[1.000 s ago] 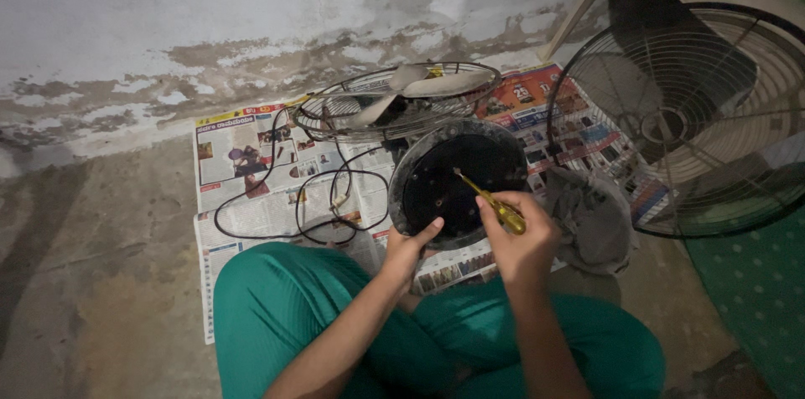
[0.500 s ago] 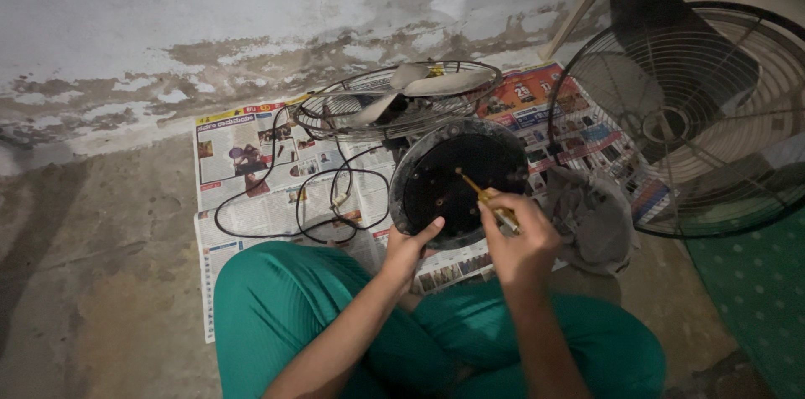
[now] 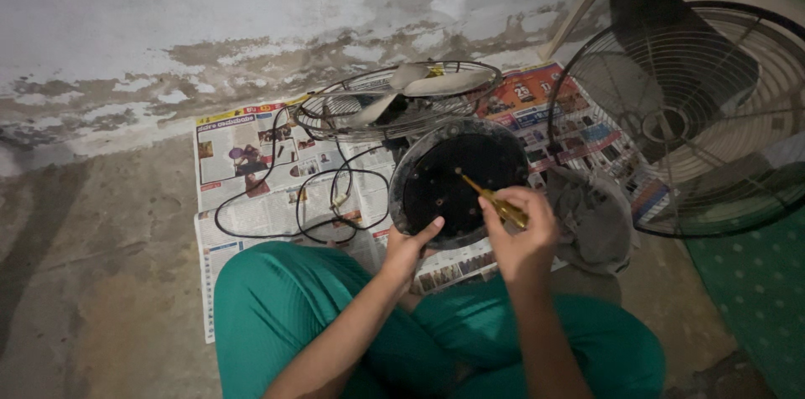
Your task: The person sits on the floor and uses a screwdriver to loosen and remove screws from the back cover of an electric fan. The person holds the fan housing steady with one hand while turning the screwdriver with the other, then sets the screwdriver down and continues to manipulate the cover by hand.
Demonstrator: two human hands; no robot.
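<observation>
Yellow-handled screwdriver (image 3: 496,204) is sitting clenched in the right hand (image 3: 521,235), tip touching the black round fan base (image 3: 457,181), whose near rim the left hand (image 3: 408,246) is gripping, over newspaper (image 3: 251,189).

The base (image 3: 457,181) is a round, dark disc with a grey rim, tipped up so its flat underside faces the person. It stands on the newspaper (image 3: 251,189) near that sheet's near edge, right of the middle. The screwdriver (image 3: 495,202) has a yellow, see-through handle and a thin shaft; it slants up to the left, tip touching the disc's upper middle.
</observation>
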